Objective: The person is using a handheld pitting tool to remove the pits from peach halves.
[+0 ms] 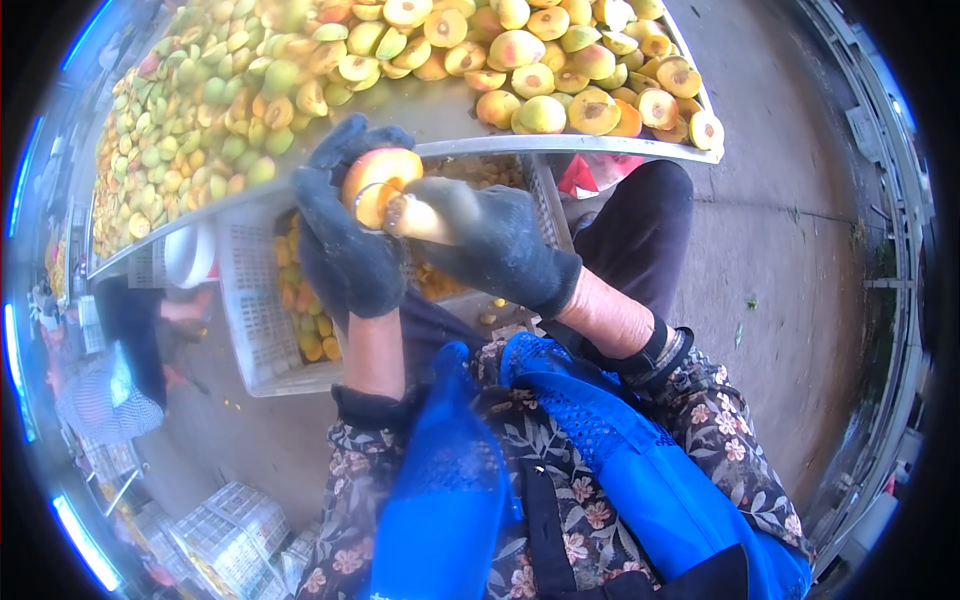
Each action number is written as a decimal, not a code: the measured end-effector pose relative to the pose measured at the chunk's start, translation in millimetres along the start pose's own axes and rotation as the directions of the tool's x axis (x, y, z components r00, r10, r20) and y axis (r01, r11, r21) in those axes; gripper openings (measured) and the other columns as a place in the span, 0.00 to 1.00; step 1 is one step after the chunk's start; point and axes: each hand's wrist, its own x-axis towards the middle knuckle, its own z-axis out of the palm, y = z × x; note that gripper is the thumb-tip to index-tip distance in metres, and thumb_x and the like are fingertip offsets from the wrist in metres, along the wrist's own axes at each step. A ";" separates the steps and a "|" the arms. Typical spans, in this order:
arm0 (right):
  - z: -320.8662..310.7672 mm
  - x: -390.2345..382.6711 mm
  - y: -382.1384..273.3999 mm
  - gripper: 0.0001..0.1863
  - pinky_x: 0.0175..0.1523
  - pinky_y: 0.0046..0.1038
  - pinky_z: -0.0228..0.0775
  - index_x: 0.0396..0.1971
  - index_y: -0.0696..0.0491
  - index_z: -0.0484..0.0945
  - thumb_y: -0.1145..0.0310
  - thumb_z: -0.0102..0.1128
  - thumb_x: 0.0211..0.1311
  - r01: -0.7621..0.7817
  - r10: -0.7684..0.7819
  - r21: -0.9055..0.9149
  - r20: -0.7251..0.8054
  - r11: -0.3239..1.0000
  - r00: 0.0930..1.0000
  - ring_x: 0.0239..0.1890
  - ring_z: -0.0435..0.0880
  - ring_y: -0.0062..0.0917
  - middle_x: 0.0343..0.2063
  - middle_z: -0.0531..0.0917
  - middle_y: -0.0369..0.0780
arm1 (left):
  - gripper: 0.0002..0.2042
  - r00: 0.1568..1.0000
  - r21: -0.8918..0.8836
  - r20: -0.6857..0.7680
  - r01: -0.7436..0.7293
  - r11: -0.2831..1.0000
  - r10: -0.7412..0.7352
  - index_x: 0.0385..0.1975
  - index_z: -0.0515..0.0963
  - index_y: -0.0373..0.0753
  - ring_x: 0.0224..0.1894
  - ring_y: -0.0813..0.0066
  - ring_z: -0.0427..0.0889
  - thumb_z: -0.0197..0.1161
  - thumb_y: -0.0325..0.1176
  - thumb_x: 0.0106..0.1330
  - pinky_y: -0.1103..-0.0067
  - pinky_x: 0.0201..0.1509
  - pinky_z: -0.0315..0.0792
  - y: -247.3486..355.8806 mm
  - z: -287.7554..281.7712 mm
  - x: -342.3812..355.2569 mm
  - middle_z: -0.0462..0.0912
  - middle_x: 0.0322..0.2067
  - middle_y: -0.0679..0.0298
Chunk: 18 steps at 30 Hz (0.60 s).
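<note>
My left hand (345, 230), in a dark glove, is wrapped round a halved yellow peach (385, 168) with a red blush. In my right hand (505, 240), also gloved, is a pitting tool (430, 222) with a pale handle and what looks like a curved metal blade. The blade end meets the cut side of the peach, so the exact contact is partly hidden. Both hands are just off the near edge of a metal table (450, 105), above a white crate (255, 300) holding more peach pieces.
Many halved peaches (540, 55) are heaped on the table, whose raised rim runs close beyond my hands. My knee (640, 220) is beside the crate on the right. At left are a person in a pale hat (115, 400) and stacked white crates (230, 535).
</note>
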 end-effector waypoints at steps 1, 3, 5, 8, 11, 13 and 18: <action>-0.4 -2.1 -1.7 0.19 0.29 0.31 0.74 0.48 0.43 0.77 0.64 0.65 0.55 0.057 -0.056 0.008 -0.048 0.998 0.997 0.26 0.83 0.34 0.27 0.81 0.39 | 0.22 0.986 0.162 -0.004 -0.163 0.973 0.166 0.53 0.65 0.24 0.44 0.63 0.80 0.43 0.40 0.72 0.72 0.52 0.75 2.5 0.8 0.8 0.79 0.42 0.49; 2.8 -7.5 -4.4 0.21 0.30 0.32 0.75 0.49 0.44 0.76 0.66 0.67 0.53 0.043 -0.042 0.016 -0.063 0.999 0.997 0.26 0.83 0.34 0.30 0.81 0.40 | 0.22 0.989 0.145 -0.056 -0.130 0.981 0.139 0.54 0.63 0.24 0.46 0.64 0.79 0.43 0.40 0.72 0.73 0.51 0.75 4.7 -4.3 4.0 0.78 0.44 0.50; -0.5 -4.8 -10.3 0.24 0.31 0.33 0.76 0.51 0.44 0.74 0.68 0.68 0.52 0.029 -0.028 0.013 -0.083 0.999 0.996 0.25 0.83 0.34 0.33 0.81 0.40 | 0.22 0.986 0.165 -0.035 -0.157 0.974 0.165 0.54 0.64 0.24 0.45 0.64 0.79 0.42 0.41 0.73 0.73 0.52 0.74 -0.6 -8.7 2.9 0.78 0.44 0.50; -4.0 2.7 -19.0 0.18 0.28 0.31 0.73 0.45 0.44 0.77 0.61 0.66 0.54 -0.149 0.164 0.144 -0.100 0.978 0.981 0.25 0.82 0.34 0.26 0.81 0.38 | 0.23 0.999 0.081 -0.031 -0.011 0.997 0.014 0.53 0.66 0.25 0.45 0.64 0.79 0.41 0.42 0.73 0.73 0.52 0.74 23.3 -3.2 -2.2 0.79 0.43 0.50; -3.2 6.8 -12.6 0.17 0.28 0.30 0.73 0.43 0.44 0.77 0.61 0.66 0.53 -0.071 0.075 0.069 -0.060 0.995 0.995 0.25 0.82 0.33 0.25 0.81 0.37 | 0.23 0.988 -0.148 0.019 0.156 0.977 -0.155 0.52 0.68 0.25 0.45 0.64 0.79 0.40 0.43 0.73 0.74 0.53 0.73 28.9 -2.1 -7.2 0.79 0.43 0.50; -1.3 4.9 -11.4 0.15 0.26 0.31 0.72 0.42 0.42 0.77 0.62 0.65 0.54 -0.075 0.075 0.012 -0.061 0.997 0.995 0.24 0.82 0.32 0.24 0.78 0.37 | 0.23 0.988 -0.262 0.060 0.156 0.953 -0.145 0.51 0.69 0.25 0.45 0.64 0.79 0.39 0.43 0.73 0.74 0.53 0.73 23.9 -2.7 -10.0 0.80 0.42 0.50; 3.6 -10.0 -18.9 0.13 0.25 0.32 0.70 0.43 0.38 0.78 0.65 0.62 0.57 -0.071 0.078 -0.093 0.082 0.993 0.994 0.22 0.80 0.31 0.23 0.75 0.36 | 0.20 0.971 0.307 -0.006 -0.226 0.925 0.239 0.52 0.67 0.26 0.46 0.62 0.79 0.44 0.38 0.71 0.72 0.52 0.75 -0.5 -6.8 -8.0 0.79 0.44 0.49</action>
